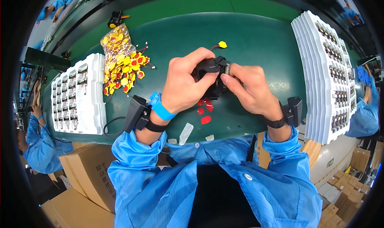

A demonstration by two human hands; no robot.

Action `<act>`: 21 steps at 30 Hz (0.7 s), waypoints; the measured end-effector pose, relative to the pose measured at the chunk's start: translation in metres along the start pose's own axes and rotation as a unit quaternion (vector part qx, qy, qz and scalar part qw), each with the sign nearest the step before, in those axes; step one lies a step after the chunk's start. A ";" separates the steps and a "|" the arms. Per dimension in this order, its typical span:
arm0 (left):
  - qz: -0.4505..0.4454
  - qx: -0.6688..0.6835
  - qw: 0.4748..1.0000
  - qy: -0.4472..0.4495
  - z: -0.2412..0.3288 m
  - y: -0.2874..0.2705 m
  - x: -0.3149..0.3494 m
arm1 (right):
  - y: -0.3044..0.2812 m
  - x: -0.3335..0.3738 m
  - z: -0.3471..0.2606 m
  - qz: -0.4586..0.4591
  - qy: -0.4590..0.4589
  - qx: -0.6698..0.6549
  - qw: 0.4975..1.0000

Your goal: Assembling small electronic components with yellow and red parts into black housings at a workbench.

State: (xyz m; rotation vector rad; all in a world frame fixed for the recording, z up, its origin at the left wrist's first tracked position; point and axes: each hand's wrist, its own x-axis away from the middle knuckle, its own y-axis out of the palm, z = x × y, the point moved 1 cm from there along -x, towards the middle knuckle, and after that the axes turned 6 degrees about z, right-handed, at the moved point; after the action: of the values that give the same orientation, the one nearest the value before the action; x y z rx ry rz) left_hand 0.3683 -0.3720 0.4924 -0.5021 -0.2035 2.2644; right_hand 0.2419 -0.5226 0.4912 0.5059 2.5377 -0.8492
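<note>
Both hands hold a small black plastic part (212, 68) above the green table mat (248, 40). My left hand (186, 82) grips its left side from above. My right hand (250, 90) pinches its right end, thumb pressed near a small metal piece. Several red peel-off tabs (205, 110) lie on the mat just under the hands. One yellow coin cell with thin wires (222, 44) lies beyond the part. Each wrist wears a black device on a strap; the left one also has a blue band.
A pile of yellow-and-red wired coin cells (124, 66) and a clear bag of them (115, 38) lie at the left. A white tray of small parts (78, 94) sits far left, stacked white trays (326, 72) at the right. Cardboard boxes (86, 170) stand below. Other workers in blue sit at both sides.
</note>
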 end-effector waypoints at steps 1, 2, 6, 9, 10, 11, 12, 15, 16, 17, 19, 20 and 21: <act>-0.006 0.006 1.000 0.017 0.001 -0.001 0.001 | -0.003 0.000 -0.001 -0.021 0.030 -0.025 0.999; -0.004 0.006 1.000 0.016 0.001 -0.001 0.002 | -0.005 0.000 -0.002 -0.042 0.060 -0.049 0.996; -0.021 -0.022 0.993 0.115 -0.002 0.000 0.005 | -0.001 -0.001 -0.004 -0.040 0.047 -0.038 0.997; -0.047 0.002 0.997 0.060 0.003 -0.003 0.005 | 0.003 0.000 -0.004 0.004 0.008 0.004 1.000; -0.037 0.030 0.998 0.038 0.004 -0.003 0.004 | 0.004 0.000 -0.004 0.027 0.005 0.011 1.000; -0.026 0.058 0.998 0.015 0.004 -0.004 0.003 | 0.004 0.000 -0.004 0.049 0.002 0.017 0.999; -0.026 0.058 0.998 0.016 0.002 -0.003 0.001 | 0.003 0.000 -0.004 0.050 0.001 0.018 0.999; -0.010 0.135 0.990 0.027 -0.006 0.007 0.000 | 0.004 0.000 -0.004 0.040 0.007 0.002 0.999; -0.010 0.133 0.991 0.028 -0.003 0.008 0.001 | 0.004 0.001 -0.003 0.032 -0.013 0.023 0.999; -0.011 0.091 0.996 0.019 0.000 0.008 0.000 | 0.006 0.002 -0.002 0.024 -0.034 0.044 0.998; 0.000 0.035 0.999 0.006 -0.003 0.009 -0.001 | 0.013 0.003 0.000 0.045 -0.064 0.052 0.996; -0.001 0.035 0.999 0.007 -0.002 0.008 -0.003 | 0.015 0.003 0.000 0.065 -0.095 0.059 0.992; -0.005 0.041 0.999 -0.009 0.001 0.007 -0.004 | 0.015 0.003 -0.002 0.065 -0.096 0.059 0.992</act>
State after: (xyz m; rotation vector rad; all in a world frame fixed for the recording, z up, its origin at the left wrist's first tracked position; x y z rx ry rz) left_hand 0.3660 -0.3796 0.4923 -0.4372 -0.1204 2.2577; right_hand 0.2455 -0.5095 0.4834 0.5899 2.2654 -0.9539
